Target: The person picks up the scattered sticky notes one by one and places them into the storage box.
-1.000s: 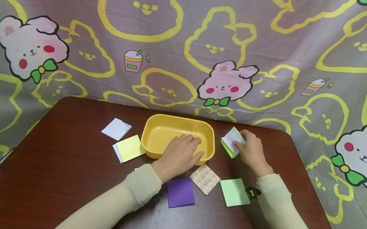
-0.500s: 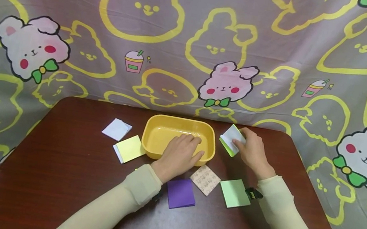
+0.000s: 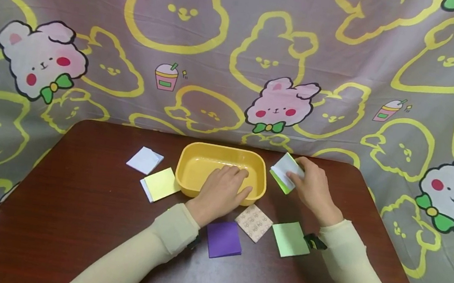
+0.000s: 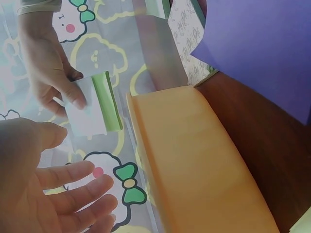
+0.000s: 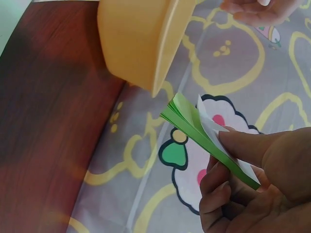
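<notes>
Pinching a green-and-white pad [image 3: 283, 172] between the thumb and fingers of our right hand [image 3: 313, 184], we are holding it just beside the yellow tray [image 3: 195, 166]. We are hovering our left hand [image 3: 222, 189] over its near rim, fingers loosely apart. A purple pad [image 3: 224, 240] and a patterned pad [image 3: 254, 222] are lying nearer us.

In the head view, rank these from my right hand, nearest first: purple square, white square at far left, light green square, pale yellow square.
From the right hand:
1. Light green square, just toward the body.
2. Purple square, toward the body and leftward.
3. Pale yellow square, left of the tray.
4. White square, farthest left.
</notes>
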The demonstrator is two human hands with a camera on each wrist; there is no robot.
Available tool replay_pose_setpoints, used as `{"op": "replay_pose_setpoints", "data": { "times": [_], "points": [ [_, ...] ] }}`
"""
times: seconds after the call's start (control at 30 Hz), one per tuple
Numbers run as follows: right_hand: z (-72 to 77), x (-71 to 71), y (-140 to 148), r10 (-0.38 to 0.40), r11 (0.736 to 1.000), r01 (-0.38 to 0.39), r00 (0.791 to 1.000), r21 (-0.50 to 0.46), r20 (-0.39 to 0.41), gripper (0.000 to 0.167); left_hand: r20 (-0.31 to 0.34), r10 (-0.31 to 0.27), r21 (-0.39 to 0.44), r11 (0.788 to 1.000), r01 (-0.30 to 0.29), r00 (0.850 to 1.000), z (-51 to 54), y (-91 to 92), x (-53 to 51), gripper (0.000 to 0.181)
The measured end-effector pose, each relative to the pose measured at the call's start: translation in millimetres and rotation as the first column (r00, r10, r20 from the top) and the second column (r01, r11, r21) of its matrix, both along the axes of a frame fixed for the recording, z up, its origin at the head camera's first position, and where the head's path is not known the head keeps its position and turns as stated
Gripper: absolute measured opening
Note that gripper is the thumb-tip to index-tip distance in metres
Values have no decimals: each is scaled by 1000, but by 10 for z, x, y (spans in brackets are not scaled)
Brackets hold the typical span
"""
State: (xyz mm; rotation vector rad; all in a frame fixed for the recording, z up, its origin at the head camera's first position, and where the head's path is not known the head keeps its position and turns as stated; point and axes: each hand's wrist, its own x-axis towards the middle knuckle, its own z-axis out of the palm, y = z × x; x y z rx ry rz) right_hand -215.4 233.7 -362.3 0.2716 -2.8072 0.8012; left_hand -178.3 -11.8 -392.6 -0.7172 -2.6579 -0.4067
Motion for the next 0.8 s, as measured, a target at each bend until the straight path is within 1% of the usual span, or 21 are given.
{"op": "replay_pose_setpoints", "data": {
  "times": [0.2, 0.37, 0.6, 0.8],
  "points": [
    [63, 55, -53, 16, 1000, -16, 1000, -4, -25, 32, 21, 3, 1, 1000, -3, 1000, 12, -8, -1, 39],
    [101, 101, -100, 28, 999, -29, 999, -14, -37, 31, 26, 5, -4, 1000, -5, 1000, 13, -14, -9, 39],
    [125, 141, -153, 38, 999, -38, 998, -13, -40, 31, 34, 5, 2, 1000, -5, 999, 28, -41, -5, 40],
    [127, 157, -202, 53, 999, -53, 998, -10, -34, 31, 37, 6, 3, 1000, -6, 999, 10, -85, -6, 39]
  ]
}}
